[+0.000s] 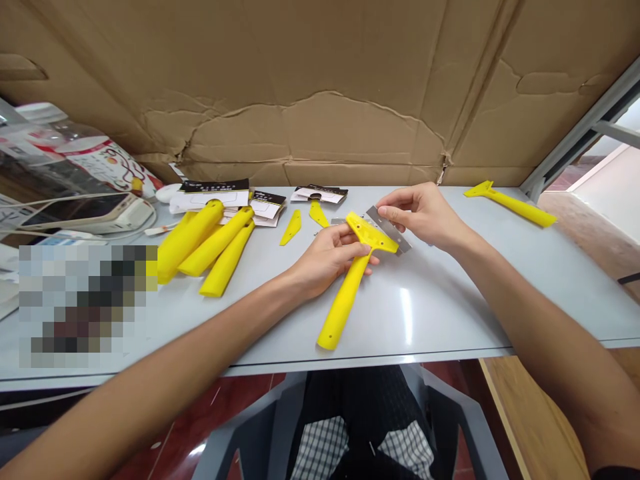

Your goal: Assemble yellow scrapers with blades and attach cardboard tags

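One yellow scraper [345,300], left hand [325,261] gripping its neck, handle slanting towards the table's [440,307] near edge; one metal blade [389,229], pinched by the right hand [427,213], lies along the head's far edge

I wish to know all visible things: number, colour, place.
Held scraper: 1, yellow, centre
Metal blade: 1+, grey, scraper's head
Loose handle: 1, yellow, right
Grouped handles: 3+, yellow, left
Small plates: 2, yellow, back centre
Cards: several, black and white, back
Phone: 1, pale, left
Bottle: 1+, clear, far left
Cable: 1+, white, left
Table: 1, pale grey, centre
Cardboard: 1+, brown, behind
Seat: 1, grey, below
Lap: 1, dark, below
Left hand: 1, bare, on scraper
Right hand: 1, bare, at blade
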The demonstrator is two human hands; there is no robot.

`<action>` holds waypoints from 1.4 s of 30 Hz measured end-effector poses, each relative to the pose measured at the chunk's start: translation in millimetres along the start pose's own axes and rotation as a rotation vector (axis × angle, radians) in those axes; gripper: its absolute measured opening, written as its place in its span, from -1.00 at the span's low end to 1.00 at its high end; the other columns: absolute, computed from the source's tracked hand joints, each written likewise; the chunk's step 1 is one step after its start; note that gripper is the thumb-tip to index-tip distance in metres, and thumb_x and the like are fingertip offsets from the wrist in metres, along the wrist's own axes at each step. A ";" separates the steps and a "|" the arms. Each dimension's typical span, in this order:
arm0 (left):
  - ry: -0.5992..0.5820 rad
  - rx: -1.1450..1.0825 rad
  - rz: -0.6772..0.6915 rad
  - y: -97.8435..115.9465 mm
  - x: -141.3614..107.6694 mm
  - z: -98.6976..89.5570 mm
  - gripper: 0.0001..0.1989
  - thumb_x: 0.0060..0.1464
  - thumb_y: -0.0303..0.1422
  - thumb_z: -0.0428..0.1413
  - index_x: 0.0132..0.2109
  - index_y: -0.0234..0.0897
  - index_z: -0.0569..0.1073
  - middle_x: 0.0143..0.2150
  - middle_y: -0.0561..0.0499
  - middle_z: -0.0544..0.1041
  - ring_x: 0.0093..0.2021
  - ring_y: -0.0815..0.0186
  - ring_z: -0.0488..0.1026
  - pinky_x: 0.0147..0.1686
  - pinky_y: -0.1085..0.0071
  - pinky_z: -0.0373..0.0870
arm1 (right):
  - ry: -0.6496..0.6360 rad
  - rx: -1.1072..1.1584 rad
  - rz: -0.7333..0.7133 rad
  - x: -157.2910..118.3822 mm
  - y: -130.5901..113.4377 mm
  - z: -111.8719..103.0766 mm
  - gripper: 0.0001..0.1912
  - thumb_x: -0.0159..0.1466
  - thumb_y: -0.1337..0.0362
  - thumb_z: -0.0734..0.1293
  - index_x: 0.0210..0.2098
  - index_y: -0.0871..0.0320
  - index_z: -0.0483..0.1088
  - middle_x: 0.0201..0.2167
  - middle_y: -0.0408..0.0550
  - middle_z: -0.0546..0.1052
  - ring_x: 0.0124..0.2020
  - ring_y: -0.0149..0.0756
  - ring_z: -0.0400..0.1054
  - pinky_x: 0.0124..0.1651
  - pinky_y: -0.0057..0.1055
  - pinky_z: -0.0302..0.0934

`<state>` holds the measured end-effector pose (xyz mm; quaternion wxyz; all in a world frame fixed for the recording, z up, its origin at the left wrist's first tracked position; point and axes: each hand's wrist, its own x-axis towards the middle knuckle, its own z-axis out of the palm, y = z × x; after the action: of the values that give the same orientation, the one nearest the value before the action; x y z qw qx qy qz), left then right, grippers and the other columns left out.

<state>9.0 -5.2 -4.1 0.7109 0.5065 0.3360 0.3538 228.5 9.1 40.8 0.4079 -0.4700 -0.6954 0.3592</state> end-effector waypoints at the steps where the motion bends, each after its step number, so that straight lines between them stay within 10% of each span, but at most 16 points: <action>1: -0.005 0.005 0.002 -0.3 -0.1 -0.3 -0.68 0.15 -0.45 0.32 0.05 -0.33 0.55 0.10 -0.24 0.64 -0.25 0.28 0.67 -0.29 0.36 0.66 | -0.006 -0.007 -0.002 0.0 0.0 0.1 -0.80 0.25 0.15 0.52 -0.25 0.16 0.69 -0.32 0.01 0.67 -0.36 -0.29 0.44 -0.42 -0.37 0.30; 42: -0.025 -0.007 0.030 2.6 -2.0 1.9 -0.60 0.12 -0.41 0.35 0.10 -0.25 0.50 0.08 -0.16 0.62 -0.26 0.30 0.66 -0.31 0.37 0.63 | -0.018 -0.006 -0.052 -1.6 -4.3 -0.8 -0.84 0.27 0.14 0.53 -0.26 0.09 0.69 -0.25 -0.01 0.71 -0.21 -0.18 0.56 -0.13 -0.23 0.44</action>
<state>9.1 -7.2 -0.9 0.7114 0.5136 0.3180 0.3592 228.0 6.4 44.5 0.4094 -0.4497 -0.7121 0.3507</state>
